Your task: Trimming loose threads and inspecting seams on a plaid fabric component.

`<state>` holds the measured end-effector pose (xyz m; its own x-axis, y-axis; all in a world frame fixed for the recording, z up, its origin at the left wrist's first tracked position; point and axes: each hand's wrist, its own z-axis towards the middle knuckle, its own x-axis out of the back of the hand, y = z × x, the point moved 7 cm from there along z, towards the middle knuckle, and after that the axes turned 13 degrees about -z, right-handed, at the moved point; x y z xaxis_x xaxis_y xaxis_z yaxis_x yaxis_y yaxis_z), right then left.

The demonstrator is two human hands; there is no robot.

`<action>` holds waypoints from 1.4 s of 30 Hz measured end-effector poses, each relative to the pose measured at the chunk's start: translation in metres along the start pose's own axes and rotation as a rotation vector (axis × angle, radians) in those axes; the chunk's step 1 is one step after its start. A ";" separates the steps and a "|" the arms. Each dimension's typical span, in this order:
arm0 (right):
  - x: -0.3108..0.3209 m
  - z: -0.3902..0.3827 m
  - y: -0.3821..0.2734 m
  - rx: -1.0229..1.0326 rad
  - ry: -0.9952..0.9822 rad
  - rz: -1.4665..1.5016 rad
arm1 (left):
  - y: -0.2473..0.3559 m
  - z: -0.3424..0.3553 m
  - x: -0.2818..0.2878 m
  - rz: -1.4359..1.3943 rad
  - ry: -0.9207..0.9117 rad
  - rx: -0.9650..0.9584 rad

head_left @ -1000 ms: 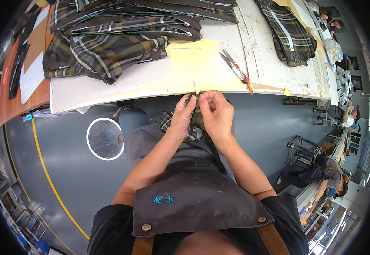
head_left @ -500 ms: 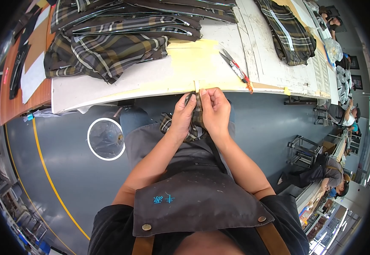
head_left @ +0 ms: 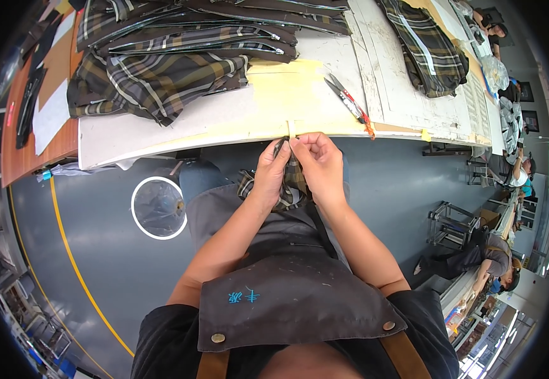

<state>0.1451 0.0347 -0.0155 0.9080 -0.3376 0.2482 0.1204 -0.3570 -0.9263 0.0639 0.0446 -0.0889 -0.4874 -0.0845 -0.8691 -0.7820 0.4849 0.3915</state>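
Both of my hands meet at the near edge of the table, over my lap. My left hand (head_left: 270, 174) is closed on a plaid cloth piece (head_left: 294, 177), with a dark bit of it showing at the fingertips. Close beside it, my right hand (head_left: 320, 167) pinches the same cloth, thumb against curled fingers. The rest of the cloth hangs down between my wrists onto the apron (head_left: 299, 284). A narrow pale yellow strip (head_left: 291, 129) at the table edge lies just beyond my fingertips; whether they touch it, I cannot tell.
Plaid garments with zippers (head_left: 161, 82) are piled on the table (head_left: 224, 117) at left. Red-handled scissors (head_left: 350, 104) lie right of my hands, near a folded plaid piece (head_left: 429, 50). A white-rimmed bin (head_left: 159, 208) stands on the floor. Another person (head_left: 489, 256) works at far right.
My right thumb and fingers have shifted slightly left and down over the cloth, covering more of it. My left hand keeps its hold almost unmoved.
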 end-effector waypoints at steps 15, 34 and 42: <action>-0.007 -0.001 0.015 -0.264 -0.174 0.289 | 0.005 -0.001 -0.001 0.067 0.050 -0.007; 0.035 -0.041 0.031 0.129 -0.305 -0.216 | 0.058 -0.039 -0.023 1.239 -0.163 -0.555; 0.066 -0.096 -0.007 0.471 -0.252 -0.462 | 0.073 -0.114 -0.046 1.554 0.052 -0.455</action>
<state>0.1662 -0.0687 0.0344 0.7807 -0.0103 0.6249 0.6249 0.0185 -0.7805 -0.0155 -0.0157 0.0139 -0.8806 0.1834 0.4370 0.4125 -0.1574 0.8973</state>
